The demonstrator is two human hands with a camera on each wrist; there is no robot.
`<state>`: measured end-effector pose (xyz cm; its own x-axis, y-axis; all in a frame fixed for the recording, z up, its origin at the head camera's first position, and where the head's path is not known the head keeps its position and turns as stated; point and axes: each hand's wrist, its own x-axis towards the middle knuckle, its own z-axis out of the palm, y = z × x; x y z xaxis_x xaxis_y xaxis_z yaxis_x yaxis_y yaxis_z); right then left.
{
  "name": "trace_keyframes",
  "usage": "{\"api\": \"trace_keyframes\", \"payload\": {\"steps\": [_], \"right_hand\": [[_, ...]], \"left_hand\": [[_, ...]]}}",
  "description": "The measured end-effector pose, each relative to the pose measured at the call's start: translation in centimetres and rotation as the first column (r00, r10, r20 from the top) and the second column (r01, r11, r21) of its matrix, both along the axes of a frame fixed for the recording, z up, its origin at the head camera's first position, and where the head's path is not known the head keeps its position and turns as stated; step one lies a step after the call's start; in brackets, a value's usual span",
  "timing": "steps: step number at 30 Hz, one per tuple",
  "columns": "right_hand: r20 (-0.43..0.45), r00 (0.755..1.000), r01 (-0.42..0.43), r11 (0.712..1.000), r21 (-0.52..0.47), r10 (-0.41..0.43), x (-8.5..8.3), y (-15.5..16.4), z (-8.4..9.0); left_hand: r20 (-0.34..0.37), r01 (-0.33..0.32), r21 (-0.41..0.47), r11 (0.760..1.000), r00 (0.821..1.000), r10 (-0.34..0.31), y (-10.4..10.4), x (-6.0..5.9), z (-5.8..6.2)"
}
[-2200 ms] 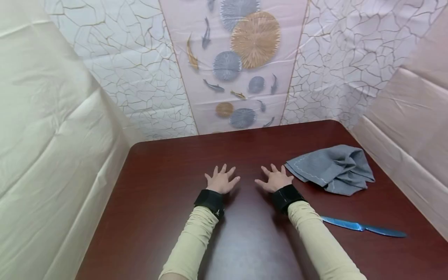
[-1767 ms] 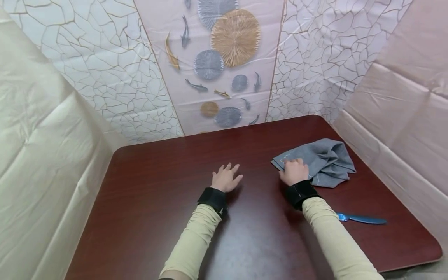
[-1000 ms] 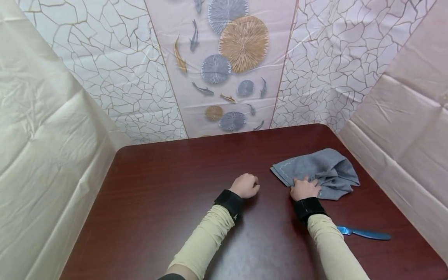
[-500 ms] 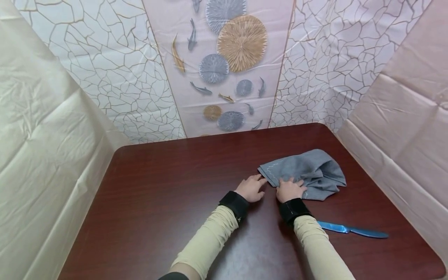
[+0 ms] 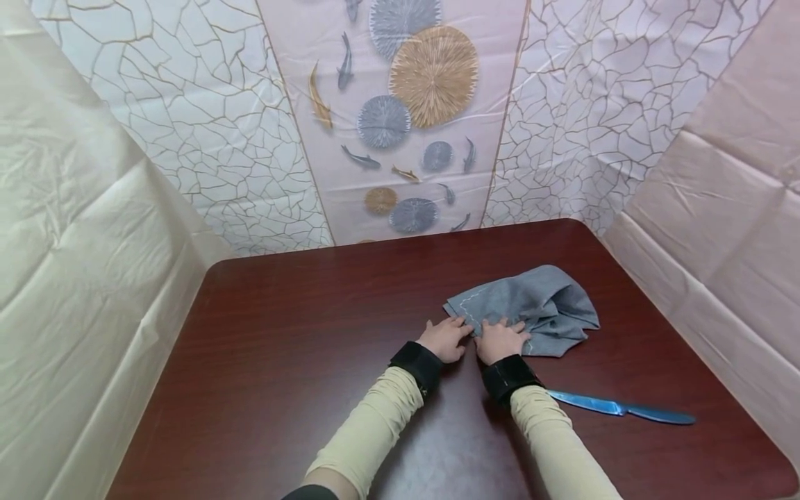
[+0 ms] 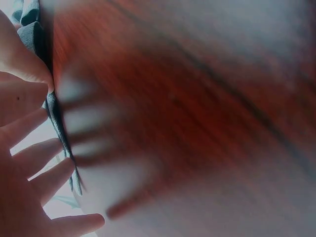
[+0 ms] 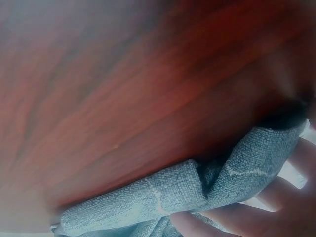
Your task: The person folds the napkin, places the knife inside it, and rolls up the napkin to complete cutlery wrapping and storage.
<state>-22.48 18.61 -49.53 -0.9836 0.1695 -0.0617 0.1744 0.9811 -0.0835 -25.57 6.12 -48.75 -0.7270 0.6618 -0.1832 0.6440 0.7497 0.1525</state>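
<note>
A crumpled grey cloth (image 5: 531, 298) with pale stitching lies right of the table's middle. My right hand (image 5: 500, 340) rests on its near edge with the fingers spread. The right wrist view has the fingers (image 7: 256, 212) against the bunched, rolled edge of the cloth (image 7: 138, 200). Close to its left, my left hand (image 5: 442, 340) touches the cloth's left corner with its fingertips. In the left wrist view the left hand's fingers (image 6: 54, 180) are mostly straight, with the tips along the thin cloth edge (image 6: 58, 118). Contact beneath the fingers is partly hidden.
A blue table knife (image 5: 625, 407) lies on the dark red table (image 5: 300, 333), to the right of the right forearm, which hides its tip. Fabric walls (image 5: 694, 236) stand close around the table's back and sides.
My right hand has gone onto the cloth and slid it leftward. The left hand has moved right from the table's middle to the cloth's corner, curling briefly on the way. The knife stays put.
</note>
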Motion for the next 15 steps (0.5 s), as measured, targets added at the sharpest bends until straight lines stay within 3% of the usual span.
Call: {"api": "trace_keyframes", "payload": {"steps": [6, 15], "right_hand": [[-0.016, 1.000, -0.018, 1.000, -0.002, 0.018, -0.1, -0.4, 0.1], [0.040, 0.999, -0.032, 0.999, 0.026, 0.031, -0.2, -1.4, 0.6]], "left_hand": [[-0.022, 0.001, 0.003, 1.000, 1.000, -0.001, -0.5, -0.1, 0.1], [-0.067, -0.020, -0.014, 1.000, 0.998, 0.019, -1.1, -0.1, 0.0]]}}
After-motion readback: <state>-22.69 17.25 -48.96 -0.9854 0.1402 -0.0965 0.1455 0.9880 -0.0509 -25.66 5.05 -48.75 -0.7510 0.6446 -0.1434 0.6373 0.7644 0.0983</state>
